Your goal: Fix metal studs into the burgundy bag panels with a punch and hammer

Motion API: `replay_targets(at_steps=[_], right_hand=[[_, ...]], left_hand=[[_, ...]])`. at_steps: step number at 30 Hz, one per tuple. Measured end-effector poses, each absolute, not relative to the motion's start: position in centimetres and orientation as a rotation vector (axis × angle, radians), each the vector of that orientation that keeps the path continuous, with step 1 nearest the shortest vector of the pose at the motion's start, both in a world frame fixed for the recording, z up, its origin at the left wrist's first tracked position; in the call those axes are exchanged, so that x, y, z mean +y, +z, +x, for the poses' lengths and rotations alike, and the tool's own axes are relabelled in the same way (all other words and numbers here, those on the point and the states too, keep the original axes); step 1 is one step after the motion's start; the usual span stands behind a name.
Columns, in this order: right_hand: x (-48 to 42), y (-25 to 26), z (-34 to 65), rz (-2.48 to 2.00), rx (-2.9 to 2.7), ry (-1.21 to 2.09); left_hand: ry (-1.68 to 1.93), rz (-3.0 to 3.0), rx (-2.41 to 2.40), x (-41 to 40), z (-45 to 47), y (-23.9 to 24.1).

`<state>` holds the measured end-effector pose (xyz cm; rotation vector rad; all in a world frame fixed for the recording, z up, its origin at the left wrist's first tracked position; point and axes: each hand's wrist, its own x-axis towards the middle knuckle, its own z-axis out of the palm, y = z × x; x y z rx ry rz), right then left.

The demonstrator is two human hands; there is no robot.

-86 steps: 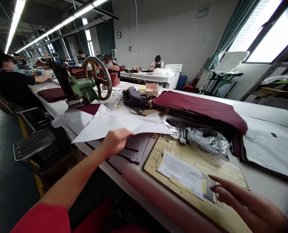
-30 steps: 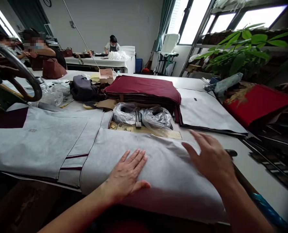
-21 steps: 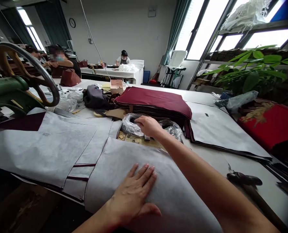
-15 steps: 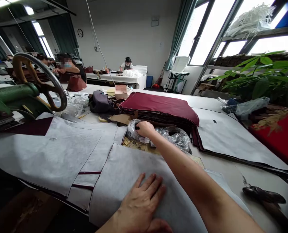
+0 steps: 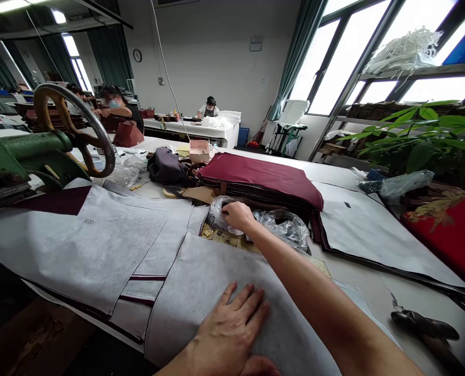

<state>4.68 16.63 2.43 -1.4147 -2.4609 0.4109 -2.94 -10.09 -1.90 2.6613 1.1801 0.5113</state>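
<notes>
Grey sheet (image 5: 197, 277) — matte, faintly mottled — lies under the left hand (image 5: 232, 326).

- Yeah, that's a workshop
- chunky green metal machine (image 5: 36, 147) with a big round handwheel (image 5: 77, 139)
- thick pile of flat maroon leather-look sheets (image 5: 262, 177)
- masked person in black (image 5: 135, 119) working among long white tables (image 5: 231, 137)
</notes>
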Motion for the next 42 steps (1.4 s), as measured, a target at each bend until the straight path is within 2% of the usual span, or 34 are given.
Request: replay_targets(at_steps=[10,18,20,24,26,32,42], right_hand=[[16.3,2.9,7.5,-1.295,-1.797,1.070],[8.3,5.1,12.3,-1.125,-1.715,1.334],[4.8,4.5,14.5,-1.154,-1.864,1.187],[-2.2,2.0,18.0,-1.139,-2.277,0.537],[-4.5,0.7,19.0,-1.067,-2.423,0.356],[-6.1,-1.4,19.6,-0.962,-2.411,0.223],[-6.2,-0.9,18.5,-0.976,-2.454,0.115]], left_hand=[[0.812,2.538,1.279,-10.7,-2.5,-3.0],[0.821,2.609,1.296,-10.7,-2.5,-2.4],[0.778,2.604,1.313,-10.7,-2.4,-2.0],[0.724,2.599,1.301,-10.8,-2.4,-1.6],[0.716,2.596,1.296,-10.9,-2.5,-1.7],[0.769,2.622,1.301,-10.9,-2.7,-2.3],[0.861,2.633,1.312,-11.0,-2.7,-2.8]])
